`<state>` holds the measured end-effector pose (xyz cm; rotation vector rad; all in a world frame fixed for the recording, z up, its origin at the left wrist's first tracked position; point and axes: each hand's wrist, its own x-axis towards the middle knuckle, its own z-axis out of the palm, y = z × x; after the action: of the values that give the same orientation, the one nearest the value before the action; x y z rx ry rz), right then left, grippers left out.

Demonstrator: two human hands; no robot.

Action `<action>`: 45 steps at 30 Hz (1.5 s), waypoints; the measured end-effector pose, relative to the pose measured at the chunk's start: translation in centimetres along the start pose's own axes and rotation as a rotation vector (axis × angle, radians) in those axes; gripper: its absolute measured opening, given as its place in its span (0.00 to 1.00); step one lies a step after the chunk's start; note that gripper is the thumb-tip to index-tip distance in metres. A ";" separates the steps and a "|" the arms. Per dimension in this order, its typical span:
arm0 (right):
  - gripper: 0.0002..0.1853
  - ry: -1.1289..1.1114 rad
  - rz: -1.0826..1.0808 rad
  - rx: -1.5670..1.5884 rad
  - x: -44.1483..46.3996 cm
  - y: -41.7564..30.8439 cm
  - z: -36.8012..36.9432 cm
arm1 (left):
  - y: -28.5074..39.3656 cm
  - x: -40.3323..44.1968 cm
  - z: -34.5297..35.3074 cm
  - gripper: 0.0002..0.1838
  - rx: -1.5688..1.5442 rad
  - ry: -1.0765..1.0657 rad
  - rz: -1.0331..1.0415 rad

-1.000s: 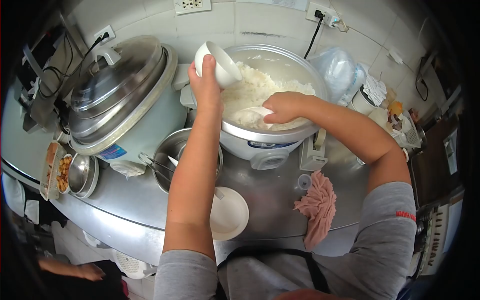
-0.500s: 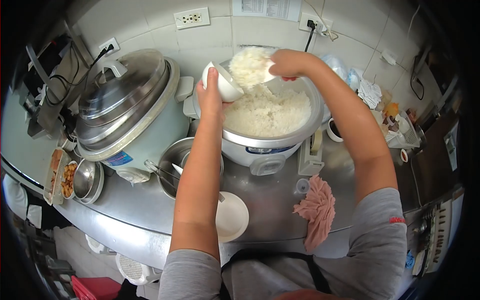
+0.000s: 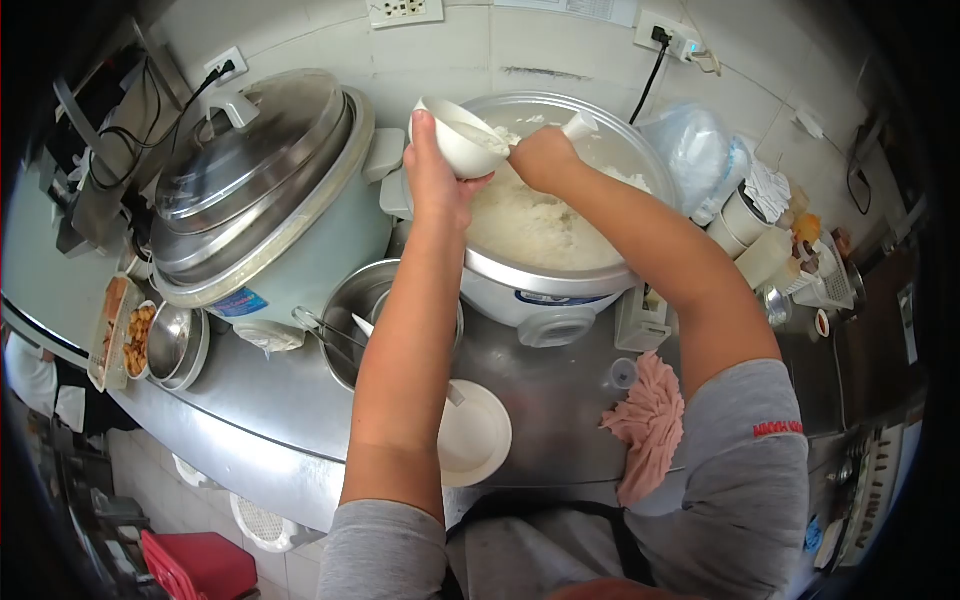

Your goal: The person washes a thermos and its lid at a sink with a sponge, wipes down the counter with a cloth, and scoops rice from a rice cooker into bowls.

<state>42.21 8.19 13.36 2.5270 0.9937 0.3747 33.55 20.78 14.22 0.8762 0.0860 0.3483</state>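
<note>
My left hand grips a small white bowl, tilted to the right over the left side of a large rice cooker. My right hand is closed around a white rice paddle, whose handle end sticks out beyond the fist. The paddle's blade is mostly hidden by the hand, close to the bowl's right rim, where some white rice shows. Below both hands, cooked rice fills much of the open cooker.
To the left stands a second big cooker with a metal lid. A metal pot with utensils, a white bowl and a pink cloth are on the steel counter. Plastic bags sit at the right.
My right hand has come down and left with the paddle, toward the bowl's rim. The large mound of rice seen on the paddle is out of sight. The camera view has shifted slightly.
</note>
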 end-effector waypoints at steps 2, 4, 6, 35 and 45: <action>0.08 -0.024 -0.096 -0.033 0.4 -0.4 0.2 | -0.2 0.3 -0.3 0.34 -0.006 -0.021 -0.001; 0.08 -0.056 -0.142 -0.018 0.3 -0.6 0.0 | -0.3 0.5 -0.4 0.35 -0.017 -0.054 0.005; 0.08 -0.087 -0.167 -0.008 0.0 -0.5 -0.7 | -0.2 0.7 -0.4 0.35 -0.006 -0.037 0.002; 0.17 -0.259 -0.067 0.527 -7.6 1.5 -1.6 | 0.0 0.3 -0.3 0.34 0.002 -0.058 -0.030; 0.15 0.117 0.191 0.517 -4.4 6.0 -7.8 | 0.3 -0.4 0.2 0.36 0.008 -0.056 -0.072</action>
<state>39.64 3.20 22.52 3.1123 0.9947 0.3595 33.10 20.68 14.54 0.8881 0.0671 0.2563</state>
